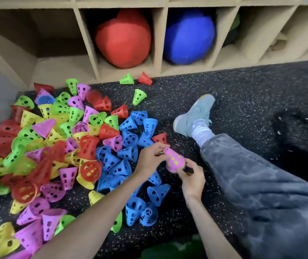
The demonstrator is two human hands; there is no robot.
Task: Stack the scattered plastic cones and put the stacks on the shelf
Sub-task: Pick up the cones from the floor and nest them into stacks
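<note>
A short stack of cones, pink on the outside with yellow showing through its holes, is held between both hands above the dark floor. My left hand pinches its narrow top end. My right hand grips its wide rim from below. A big heap of scattered perforated cones in red, green, yellow, pink and blue covers the floor on the left. A cluster of blue cones lies just left of my hands. The wooden shelf with open cubbies runs along the back.
A red ball and a blue ball fill two middle cubbies. My right leg in grey trousers with a grey shoe stretches across the speckled black floor. A green cone and a red cone lie by the shelf base.
</note>
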